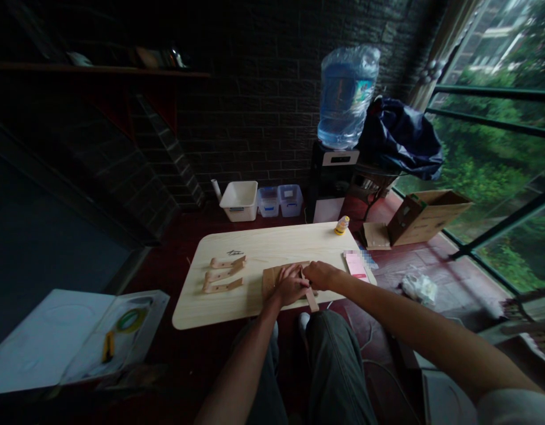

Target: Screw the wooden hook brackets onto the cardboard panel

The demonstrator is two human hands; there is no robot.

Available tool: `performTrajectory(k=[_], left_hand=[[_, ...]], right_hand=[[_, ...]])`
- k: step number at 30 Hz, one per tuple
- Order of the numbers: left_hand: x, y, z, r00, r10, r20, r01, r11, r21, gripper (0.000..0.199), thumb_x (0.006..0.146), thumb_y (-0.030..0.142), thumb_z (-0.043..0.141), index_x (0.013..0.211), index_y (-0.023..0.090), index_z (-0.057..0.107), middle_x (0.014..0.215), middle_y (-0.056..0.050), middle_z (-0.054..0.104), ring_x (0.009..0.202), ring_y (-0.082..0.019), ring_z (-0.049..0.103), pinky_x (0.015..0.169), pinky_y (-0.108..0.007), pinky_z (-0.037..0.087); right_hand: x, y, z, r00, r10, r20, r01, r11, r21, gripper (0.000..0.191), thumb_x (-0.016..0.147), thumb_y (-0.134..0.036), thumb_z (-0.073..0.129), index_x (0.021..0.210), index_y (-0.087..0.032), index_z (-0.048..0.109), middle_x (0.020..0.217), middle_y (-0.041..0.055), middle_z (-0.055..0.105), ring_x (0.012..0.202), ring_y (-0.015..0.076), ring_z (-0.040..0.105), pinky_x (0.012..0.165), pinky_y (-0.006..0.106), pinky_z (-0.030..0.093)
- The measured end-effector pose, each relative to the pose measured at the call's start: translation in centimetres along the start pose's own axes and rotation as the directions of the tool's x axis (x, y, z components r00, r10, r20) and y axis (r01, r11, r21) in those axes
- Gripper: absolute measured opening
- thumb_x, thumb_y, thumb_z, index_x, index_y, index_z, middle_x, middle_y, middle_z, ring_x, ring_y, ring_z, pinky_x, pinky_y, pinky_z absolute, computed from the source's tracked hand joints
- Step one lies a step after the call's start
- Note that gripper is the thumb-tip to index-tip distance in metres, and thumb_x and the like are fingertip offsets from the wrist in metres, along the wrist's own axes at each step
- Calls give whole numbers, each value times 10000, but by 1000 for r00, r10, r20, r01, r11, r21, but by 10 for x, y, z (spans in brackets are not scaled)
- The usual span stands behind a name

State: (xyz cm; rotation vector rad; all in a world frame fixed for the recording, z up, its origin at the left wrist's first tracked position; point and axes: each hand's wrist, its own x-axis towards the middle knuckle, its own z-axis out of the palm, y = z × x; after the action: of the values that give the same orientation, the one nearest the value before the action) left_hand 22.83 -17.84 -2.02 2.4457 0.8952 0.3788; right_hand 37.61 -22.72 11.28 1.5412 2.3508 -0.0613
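A light wooden panel point(269, 280) lies near the front edge of the pale table point(258, 248). My left hand point(290, 285) presses on it, fingers bent over its top and thumb reaching right. Close beside it, my right hand point(319, 275) is closed, knuckles up; what its fingers hold is hidden. A narrow wooden strip point(313, 300) sticks out below both hands, past the table edge. To the left lie curved wooden pieces with holes point(223, 276). Behind these is a small heap of dark screws or similar hardware point(235, 252).
A yellow-capped small bottle point(342, 225) stands at the table's back right corner, and a pink-and-white packet point(355, 264) lies at the right edge. Plastic bins point(240, 202), a water dispenser point(332, 180) and a cardboard box point(425, 217) stand beyond. An opened white case point(117, 330) sits left.
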Motion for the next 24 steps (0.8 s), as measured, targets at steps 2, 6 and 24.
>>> performTrajectory(k=[2, 6, 24], left_hand=[[0, 1, -1, 1000, -1, 9, 1, 1000, -2, 199, 854, 429, 678, 1003, 354, 785, 1513, 8, 505, 1484, -319, 298, 1214, -606, 163], [1, 1, -1, 1000, 2, 15, -2, 1000, 13, 189, 847, 414, 688, 999, 360, 787, 1520, 15, 497, 1486, -318, 295, 1218, -602, 154], [2, -6, 4, 999, 12, 40, -13, 1000, 24, 188, 867, 440, 670, 978, 350, 791, 1550, 41, 457, 1502, -306, 257, 1233, -574, 120]], right_hand=[[2, 1, 2, 1000, -1, 14, 1, 1000, 8, 268, 895, -262, 637, 1069, -81, 730, 981, 174, 771, 941, 269, 740, 760, 308, 571], [5, 2, 8, 999, 28, 20, -29, 999, 23, 340, 922, -290, 604, 1122, -35, 704, 1013, 216, 757, 941, 293, 737, 751, 331, 574], [20, 0, 25, 991, 101, 86, -110, 987, 113, 232, 860, -236, 679, 1002, -71, 760, 998, 192, 757, 919, 320, 719, 746, 360, 572]])
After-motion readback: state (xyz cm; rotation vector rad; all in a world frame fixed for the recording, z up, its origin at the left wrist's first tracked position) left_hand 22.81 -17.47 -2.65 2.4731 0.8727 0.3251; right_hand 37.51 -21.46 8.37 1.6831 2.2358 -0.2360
